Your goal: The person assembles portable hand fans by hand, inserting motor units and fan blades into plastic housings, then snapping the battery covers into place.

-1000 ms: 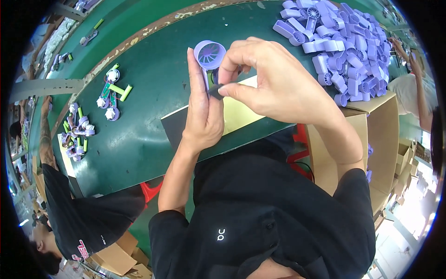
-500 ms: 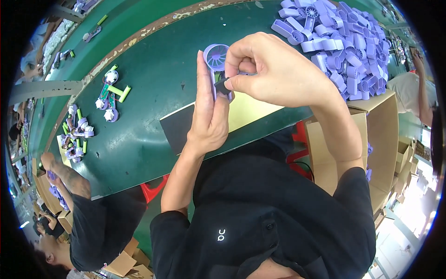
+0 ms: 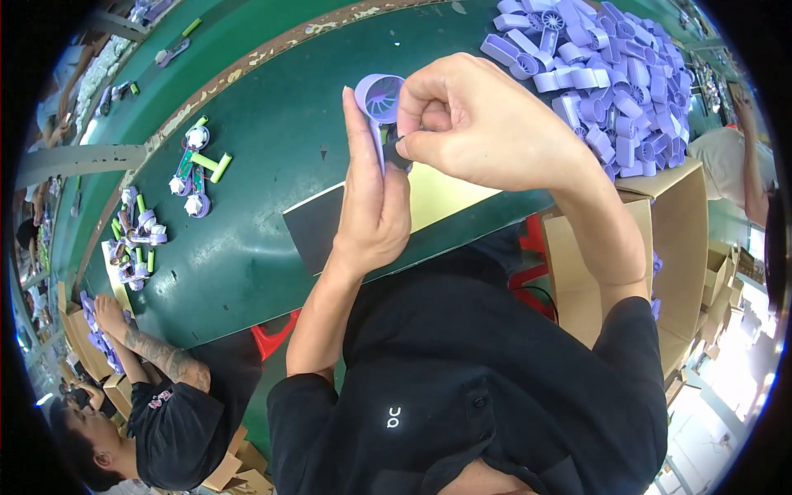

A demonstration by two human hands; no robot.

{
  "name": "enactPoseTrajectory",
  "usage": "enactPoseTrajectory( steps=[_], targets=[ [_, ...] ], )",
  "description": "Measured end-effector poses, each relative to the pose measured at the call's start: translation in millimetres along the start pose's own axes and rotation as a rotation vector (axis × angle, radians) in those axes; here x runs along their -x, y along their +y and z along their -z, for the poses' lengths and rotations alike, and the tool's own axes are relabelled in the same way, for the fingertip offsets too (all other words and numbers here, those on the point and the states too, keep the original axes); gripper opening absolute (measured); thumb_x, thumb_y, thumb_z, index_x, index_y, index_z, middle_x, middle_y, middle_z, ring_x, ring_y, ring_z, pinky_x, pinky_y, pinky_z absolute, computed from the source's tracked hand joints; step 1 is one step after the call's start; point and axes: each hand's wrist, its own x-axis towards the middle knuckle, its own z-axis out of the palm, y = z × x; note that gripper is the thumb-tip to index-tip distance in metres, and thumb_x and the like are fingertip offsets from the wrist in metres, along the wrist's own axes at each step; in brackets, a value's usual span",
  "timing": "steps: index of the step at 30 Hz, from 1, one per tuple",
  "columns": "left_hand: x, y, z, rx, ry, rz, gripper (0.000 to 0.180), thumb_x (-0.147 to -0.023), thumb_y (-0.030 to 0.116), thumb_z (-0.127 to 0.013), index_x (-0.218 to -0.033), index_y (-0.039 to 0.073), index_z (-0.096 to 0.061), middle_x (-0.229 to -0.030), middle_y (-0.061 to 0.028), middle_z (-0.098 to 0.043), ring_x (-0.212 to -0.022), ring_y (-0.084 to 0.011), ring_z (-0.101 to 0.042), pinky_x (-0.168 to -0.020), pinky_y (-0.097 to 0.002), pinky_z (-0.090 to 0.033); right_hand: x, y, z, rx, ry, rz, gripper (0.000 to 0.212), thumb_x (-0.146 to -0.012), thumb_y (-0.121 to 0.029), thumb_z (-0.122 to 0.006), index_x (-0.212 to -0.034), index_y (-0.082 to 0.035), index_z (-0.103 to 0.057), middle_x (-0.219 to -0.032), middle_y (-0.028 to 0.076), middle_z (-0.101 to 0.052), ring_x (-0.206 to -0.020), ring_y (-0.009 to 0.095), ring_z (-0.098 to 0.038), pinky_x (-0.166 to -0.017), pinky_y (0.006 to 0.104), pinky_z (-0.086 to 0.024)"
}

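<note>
A purple plastic fan housing [image 3: 381,101], with a round spoked grille at its top, stands tilted in my left hand [image 3: 369,216]. My left fingers stretch along its side, and the thumb holds it from the near side. My right hand [image 3: 474,128] is closed at the housing, thumb and forefinger pinching a small black piece [image 3: 395,154] against its lower part. What kind of piece it is cannot be made out. My fingers hide most of the housing's lower body. Beneath my hands lies a black and yellow sheet [image 3: 450,196] on the green table [image 3: 256,124].
A large heap of purple housings [image 3: 615,87] fills the table's far right. At left lie fan assemblies with green cylinders [image 3: 198,169] and a second cluster [image 3: 136,239]. A cardboard box [image 3: 672,256] stands at my right. A co-worker's tattooed arm [image 3: 169,359] is at the lower left.
My hands and the housing have shifted and turned slightly; my right hand still pinches the black piece. At lower left, the co-worker's arm has moved back and down toward a box of purple parts.
</note>
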Motion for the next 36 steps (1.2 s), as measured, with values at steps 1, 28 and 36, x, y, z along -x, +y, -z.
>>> enactPoseTrajectory(
  steps=[1, 28, 36],
  targets=[
    [-0.4, 0.0, -0.4, -0.001, 0.002, -0.001, 0.078, -0.1, -0.007, -0.033, -0.164, -0.006, 0.01, -0.164, -0.0257, -0.029, -0.147, -0.0332, -0.04, -0.12, -0.0379, -0.032, 1.0, 0.6, -2.1, 0.0, 0.027, 0.016, 0.019, -0.072, -0.009, -0.063, -0.078, 0.007, -0.071, -0.07, 0.02, -0.069, -0.067, 0.03, -0.07, -0.067, 0.0385, -0.054],
    [7.5, -11.2, 1.9, -0.211, 0.078, -0.029, 0.067, -0.11, 0.006, -0.037, -0.165, -0.005, -0.001, -0.141, -0.0195, -0.054, -0.114, -0.0233, -0.061, -0.098, -0.035, -0.05, -16.7, 49.0, -55.4, -0.352, 0.224, 0.192, 0.013, -0.085, -0.01, -0.074, -0.089, 0.002, -0.074, -0.062, 0.011, -0.061, -0.057, 0.019, -0.058, -0.06, 0.0364, -0.047],
    [7.9, -15.9, -7.4, -0.147, 0.215, 0.046, 0.061, -0.11, 0.004, -0.039, -0.164, -0.005, -0.013, -0.143, -0.0187, -0.052, -0.125, -0.0233, -0.056, -0.109, -0.0338, -0.043, -14.4, 50.8, -71.6, -0.293, 0.307, 0.16, 0.013, -0.086, -0.011, -0.074, -0.093, 0.0, -0.076, -0.07, 0.013, -0.068, -0.058, 0.022, -0.061, -0.06, 0.035, -0.05]
  ],
)
